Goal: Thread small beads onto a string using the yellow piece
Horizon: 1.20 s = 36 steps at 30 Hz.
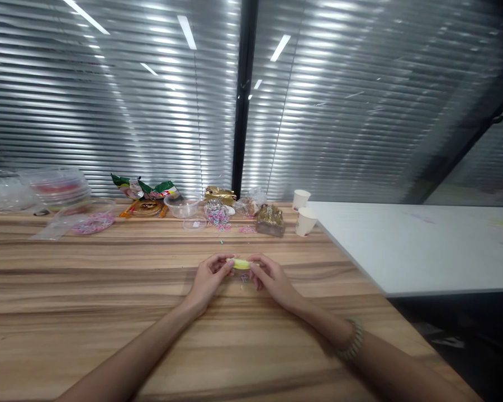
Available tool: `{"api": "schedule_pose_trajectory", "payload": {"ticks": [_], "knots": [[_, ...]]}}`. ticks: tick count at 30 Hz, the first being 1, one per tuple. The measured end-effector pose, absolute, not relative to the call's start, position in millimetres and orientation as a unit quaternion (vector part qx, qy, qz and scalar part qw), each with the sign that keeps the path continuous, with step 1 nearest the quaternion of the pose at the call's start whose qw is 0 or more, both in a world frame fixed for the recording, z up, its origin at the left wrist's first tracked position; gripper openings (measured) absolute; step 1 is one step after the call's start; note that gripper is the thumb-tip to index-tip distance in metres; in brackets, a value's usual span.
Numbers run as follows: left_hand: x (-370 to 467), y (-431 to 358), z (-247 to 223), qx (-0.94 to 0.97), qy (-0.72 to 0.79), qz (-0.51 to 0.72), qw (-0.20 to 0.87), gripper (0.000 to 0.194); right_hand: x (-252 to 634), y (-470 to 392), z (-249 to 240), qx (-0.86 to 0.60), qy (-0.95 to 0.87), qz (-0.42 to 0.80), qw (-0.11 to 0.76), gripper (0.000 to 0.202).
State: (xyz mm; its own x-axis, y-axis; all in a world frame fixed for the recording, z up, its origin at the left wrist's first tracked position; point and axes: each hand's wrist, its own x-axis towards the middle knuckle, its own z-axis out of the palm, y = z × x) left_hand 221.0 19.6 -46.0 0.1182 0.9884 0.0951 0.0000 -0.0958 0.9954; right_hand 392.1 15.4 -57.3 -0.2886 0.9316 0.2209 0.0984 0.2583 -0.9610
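Note:
A small yellow elongated piece (240, 264) is held level just above the wooden table (201, 346). My left hand (209, 279) pinches its left end between thumb and fingers. At its right end, my right hand (274, 279) is closed on it the same way. What exactly the piece is I cannot make out. Beneath it, between my hands, lie a few tiny pink and purple bits (245, 277) on the tabletop. A beaded bracelet (352, 340) circles my right forearm.
Along the back stand a clear plastic bowl (182, 207), a heap of small pink and purple rings (217, 213), a gold-filled box (270, 221) and two paper cups (305, 222). Snack packets (148, 190) and stacked plastic containers (58, 187) sit left. A white table (427, 251) adjoins on the right.

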Motion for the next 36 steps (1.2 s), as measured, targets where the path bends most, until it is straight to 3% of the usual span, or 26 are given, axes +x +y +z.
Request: {"api": "schedule_pose_trajectory", "payload": {"ticks": [36], "knots": [[221.2, 21.5, -47.3, 0.528, 0.439, 0.498, 0.53, 0.03, 391.9, 14.7, -58.0, -0.392, -0.677, 0.459, 0.421, 0.03]]}}
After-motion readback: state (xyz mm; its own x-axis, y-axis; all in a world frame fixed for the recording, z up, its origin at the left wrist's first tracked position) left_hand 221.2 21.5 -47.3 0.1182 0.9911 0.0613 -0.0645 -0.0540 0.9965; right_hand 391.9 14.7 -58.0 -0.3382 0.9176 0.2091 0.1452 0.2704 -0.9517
